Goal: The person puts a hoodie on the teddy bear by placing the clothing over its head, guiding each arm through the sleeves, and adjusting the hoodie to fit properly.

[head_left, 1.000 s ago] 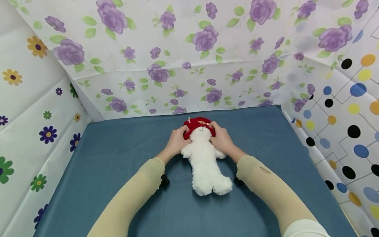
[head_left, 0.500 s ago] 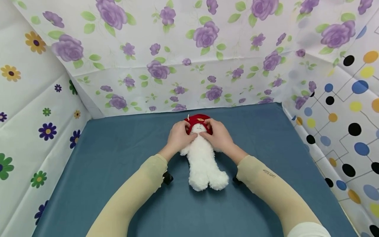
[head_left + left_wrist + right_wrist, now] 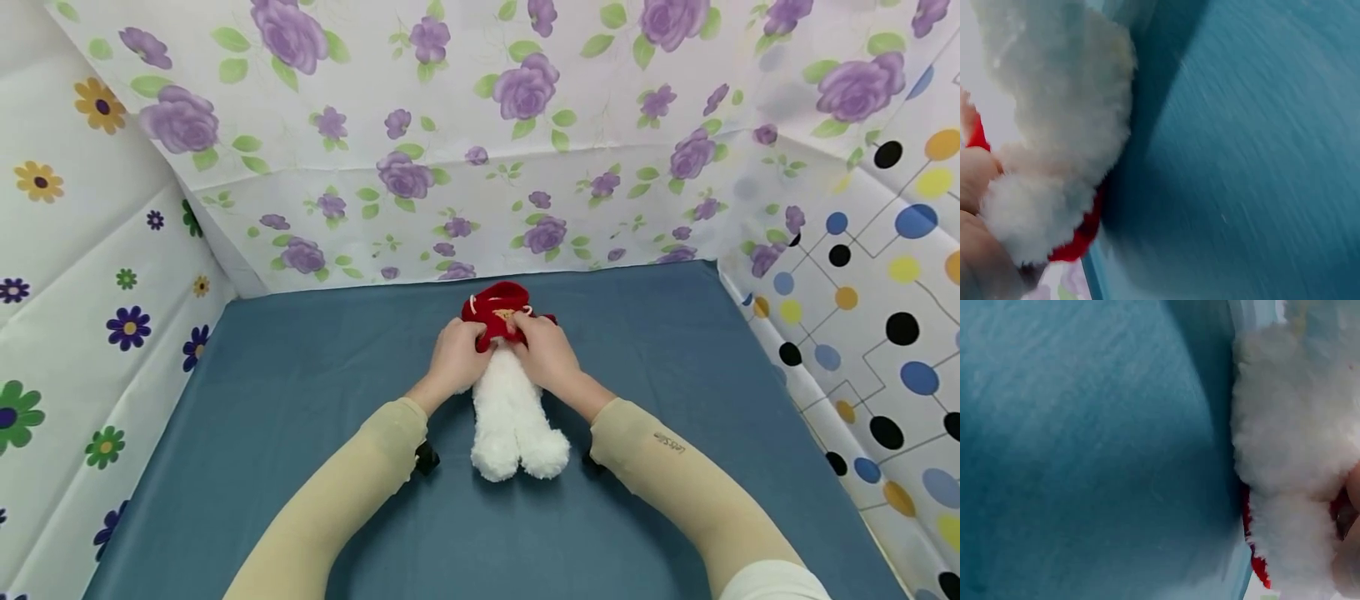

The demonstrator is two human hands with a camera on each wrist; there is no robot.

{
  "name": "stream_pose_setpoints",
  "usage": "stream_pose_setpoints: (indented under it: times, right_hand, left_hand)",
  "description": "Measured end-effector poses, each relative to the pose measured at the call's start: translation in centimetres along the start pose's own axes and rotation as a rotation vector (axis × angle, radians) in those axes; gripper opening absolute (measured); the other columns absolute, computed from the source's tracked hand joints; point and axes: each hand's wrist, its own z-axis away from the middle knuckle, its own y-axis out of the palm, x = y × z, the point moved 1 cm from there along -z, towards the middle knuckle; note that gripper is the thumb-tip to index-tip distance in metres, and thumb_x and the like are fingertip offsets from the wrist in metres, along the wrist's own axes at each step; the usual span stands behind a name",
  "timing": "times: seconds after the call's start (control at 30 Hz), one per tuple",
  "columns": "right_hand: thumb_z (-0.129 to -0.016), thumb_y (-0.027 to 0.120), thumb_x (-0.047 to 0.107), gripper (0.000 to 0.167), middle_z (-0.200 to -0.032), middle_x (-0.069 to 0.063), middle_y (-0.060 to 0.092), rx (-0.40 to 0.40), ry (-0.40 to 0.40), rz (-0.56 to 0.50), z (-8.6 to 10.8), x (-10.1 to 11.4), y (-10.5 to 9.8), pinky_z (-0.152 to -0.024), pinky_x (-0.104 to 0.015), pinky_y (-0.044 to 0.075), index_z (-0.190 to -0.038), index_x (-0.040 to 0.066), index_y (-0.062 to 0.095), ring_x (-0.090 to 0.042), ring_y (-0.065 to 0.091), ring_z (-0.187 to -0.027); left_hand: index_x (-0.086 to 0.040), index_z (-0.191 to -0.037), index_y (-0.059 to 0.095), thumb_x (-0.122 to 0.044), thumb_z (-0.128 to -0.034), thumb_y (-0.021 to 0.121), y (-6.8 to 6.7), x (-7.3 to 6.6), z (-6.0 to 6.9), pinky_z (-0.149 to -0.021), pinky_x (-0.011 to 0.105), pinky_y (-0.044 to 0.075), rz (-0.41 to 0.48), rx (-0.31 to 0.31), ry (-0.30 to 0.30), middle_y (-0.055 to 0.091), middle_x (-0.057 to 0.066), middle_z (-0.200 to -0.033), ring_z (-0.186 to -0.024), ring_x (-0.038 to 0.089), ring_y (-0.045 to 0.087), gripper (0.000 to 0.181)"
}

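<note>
A white fluffy plush toy (image 3: 510, 408) lies on its back, legs toward me. A small red garment (image 3: 498, 304) with white cords and a yellow mark is over its head, and the face is hidden. My left hand (image 3: 456, 354) pinches the garment's lower edge at the toy's left side as I look. At the other side, my right hand (image 3: 547, 350) pinches the edge too. Close up, the left wrist view has white fur (image 3: 1072, 100) with red cloth (image 3: 1082, 237) behind it. Red cloth (image 3: 1259, 562) also edges the fur in the right wrist view.
A blue-green cloth (image 3: 300, 400) covers the table. White flower-printed sheeting (image 3: 450, 108) rises behind and at the left (image 3: 67, 250); dotted sheeting (image 3: 862, 333) stands at the right. Beige sleeves cover the forearms, and a black wrist device (image 3: 427, 458) sits under the left wrist.
The red garment has come down over the toy's face, which showed before. Both hands have moved inward and pinch the garment's front edge closer together. The toy's feet have shifted slightly left.
</note>
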Motion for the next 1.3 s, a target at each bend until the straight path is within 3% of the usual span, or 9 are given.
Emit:
stream_pose_setpoints:
  times: [0.13,0.23,0.37,0.47,0.63,0.73,0.83,1.03,1.3]
  right_hand:
    - [-0.091,0.066,-0.012,0.030,-0.080,-0.001,0.053,0.015,-0.179,-0.056,-0.1,-1.0,-0.6,-0.076,-0.039,0.048,-0.084,0.016,0.059,-0.022,0.052,-0.078]
    - [-0.095,0.069,-0.011,0.028,-0.091,-0.003,0.055,0.063,-0.244,-0.094,0.1,-1.9,-1.3,-0.079,-0.039,0.051,-0.088,0.015,0.063,-0.021,0.054,-0.085]
    - [-0.099,0.075,0.000,0.019,-0.111,-0.006,0.063,0.116,-0.179,-0.107,0.7,-3.0,-2.1,-0.088,-0.042,0.055,-0.107,0.014,0.065,-0.023,0.063,-0.101]
    - [-0.103,0.072,0.006,0.018,-0.115,-0.010,0.068,0.153,-0.084,-0.153,1.0,-3.4,-2.3,-0.085,-0.043,0.057,-0.117,0.012,0.061,-0.025,0.067,-0.099]
    - [-0.113,0.056,0.018,0.021,-0.118,-0.014,0.066,0.247,0.004,-0.197,0.8,-3.0,-1.8,-0.091,-0.044,0.056,-0.130,0.006,0.052,-0.026,0.067,-0.100]
    - [-0.115,0.050,0.023,0.026,-0.123,-0.014,0.062,0.297,-0.020,-0.182,0.8,-3.0,-1.5,-0.098,-0.047,0.054,-0.135,0.006,0.047,-0.028,0.063,-0.108]
    - [-0.113,0.050,0.024,0.031,-0.128,-0.013,0.058,0.357,-0.048,-0.230,1.3,-3.7,-1.7,-0.098,-0.049,0.051,-0.139,0.009,0.045,-0.028,0.057,-0.113]
    - [-0.095,0.070,0.017,0.063,-0.141,-0.010,0.053,0.446,-0.083,-0.290,2.2,-4.3,-2.4,-0.109,-0.051,0.045,-0.150,0.013,0.040,-0.027,0.050,-0.126]
    - [-0.100,0.064,0.011,0.047,-0.136,-0.012,0.059,0.384,-0.105,-0.164,2.6,-3.8,-1.4,-0.107,-0.049,0.048,-0.145,0.009,0.047,-0.027,0.057,-0.120]
  left_hand:
    - [-0.016,-0.065,0.039,-0.007,-0.0948,0.078,-0.4,0.9,0.6,-0.068,0.034,0.033,0.028,0.046,0.105,0.036,-0.001,-0.061,-0.071,0.020,0.040,0.050]
    - [-0.014,-0.069,0.042,-0.008,-0.0941,0.080,-0.8,1.4,1.3,-0.070,0.035,0.035,0.062,0.066,0.135,0.039,0.000,-0.065,-0.072,0.021,0.041,0.045]
    - [-0.012,-0.088,0.055,-0.012,-0.0992,0.077,-1.1,1.8,2.1,-0.070,0.035,0.042,0.159,0.077,0.070,0.055,0.002,-0.080,-0.074,0.020,0.049,0.024]
    - [-0.010,-0.103,0.059,-0.010,-0.1040,0.070,-1.1,1.9,2.2,-0.071,0.036,0.046,0.238,0.087,0.010,0.064,0.005,-0.094,-0.075,0.021,0.053,0.011]
    - [-0.007,-0.113,0.057,-0.008,-0.1074,0.060,-0.4,1.9,1.7,-0.078,0.041,0.049,0.196,0.098,0.009,0.063,0.009,-0.099,-0.085,0.025,0.056,0.007]
    - [-0.007,-0.112,0.053,-0.012,-0.1049,0.059,-0.1,2.0,1.8,-0.083,0.045,0.044,0.146,0.115,0.030,0.057,0.010,-0.095,-0.090,0.027,0.053,0.010]
    - [-0.008,-0.116,0.051,-0.016,-0.0998,0.061,-0.3,2.2,2.1,-0.091,0.049,0.039,0.143,0.197,0.032,0.056,0.009,-0.102,-0.097,0.026,0.050,0.020]
    - [-0.004,-0.141,0.050,-0.015,-0.0921,0.072,-1.6,2.1,2.8,-0.108,0.060,0.037,0.066,0.371,0.039,0.058,0.012,-0.132,-0.121,0.027,0.052,0.055]
    - [-0.002,-0.131,0.054,-0.011,-0.0973,0.069,-1.2,2.1,3.4,-0.100,0.054,0.041,0.007,0.317,0.056,0.062,0.014,-0.120,-0.112,0.028,0.056,0.039]
